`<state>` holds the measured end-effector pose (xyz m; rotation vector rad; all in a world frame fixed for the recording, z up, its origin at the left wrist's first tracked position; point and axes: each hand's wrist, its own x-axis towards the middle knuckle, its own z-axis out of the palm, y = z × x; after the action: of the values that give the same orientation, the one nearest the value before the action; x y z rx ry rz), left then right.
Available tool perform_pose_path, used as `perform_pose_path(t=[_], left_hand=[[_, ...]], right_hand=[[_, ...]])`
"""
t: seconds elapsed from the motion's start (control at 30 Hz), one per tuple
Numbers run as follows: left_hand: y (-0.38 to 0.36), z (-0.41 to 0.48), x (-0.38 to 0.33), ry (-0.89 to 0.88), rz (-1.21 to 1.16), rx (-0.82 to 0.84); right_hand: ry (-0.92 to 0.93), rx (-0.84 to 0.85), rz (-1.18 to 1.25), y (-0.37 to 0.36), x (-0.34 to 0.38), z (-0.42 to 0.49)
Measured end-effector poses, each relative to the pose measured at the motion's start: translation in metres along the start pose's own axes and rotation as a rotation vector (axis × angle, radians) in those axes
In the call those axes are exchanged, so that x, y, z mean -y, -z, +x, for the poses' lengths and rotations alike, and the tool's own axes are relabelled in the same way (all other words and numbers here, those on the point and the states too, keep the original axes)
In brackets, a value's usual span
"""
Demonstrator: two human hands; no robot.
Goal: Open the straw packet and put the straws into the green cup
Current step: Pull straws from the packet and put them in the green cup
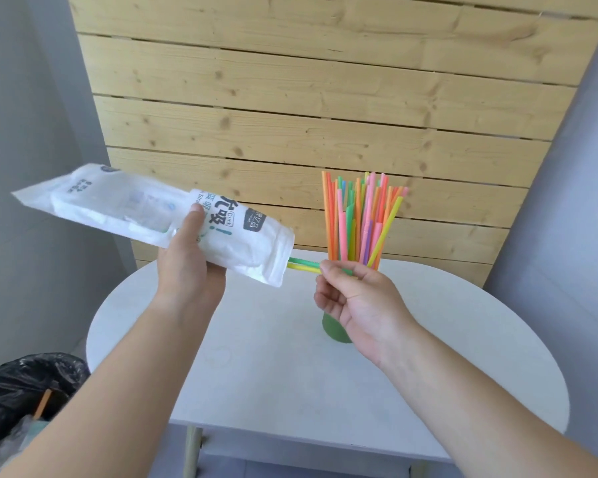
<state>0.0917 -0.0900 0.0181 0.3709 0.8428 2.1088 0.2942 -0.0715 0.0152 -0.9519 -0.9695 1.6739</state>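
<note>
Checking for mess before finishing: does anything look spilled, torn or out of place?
Nothing stands out. The colourful plastic straws stand fanned in the green cup; the right hand pinches green and yellow straws at the mouth of the white plastic packet, gripped by the left hand.

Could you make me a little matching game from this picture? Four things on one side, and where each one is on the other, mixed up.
Things
1. white plastic straw packet
2. green cup
3. green and yellow straw pair
4. black plastic bin bag

Places
A. lower left, beside the table
B. gripped by the left hand
C. standing on the white round table
D. pinched by the right hand at the packet's mouth

Pairs: 1-B, 2-C, 3-D, 4-A
</note>
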Motion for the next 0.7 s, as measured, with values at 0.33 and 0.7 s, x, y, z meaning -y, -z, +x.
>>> perform_pose_path(t=[0.33, 0.7], left_hand=[[0.005, 0.002, 0.006, 0.141, -0.141, -0.032], [0.004, 0.001, 0.017, 0.236, -0.197, -0.06]], right_hand=[[0.291, -0.065, -0.125, 0.029, 0.077, -0.008], [0.562, -0.116, -0.407, 0.061, 0.167, -0.009]])
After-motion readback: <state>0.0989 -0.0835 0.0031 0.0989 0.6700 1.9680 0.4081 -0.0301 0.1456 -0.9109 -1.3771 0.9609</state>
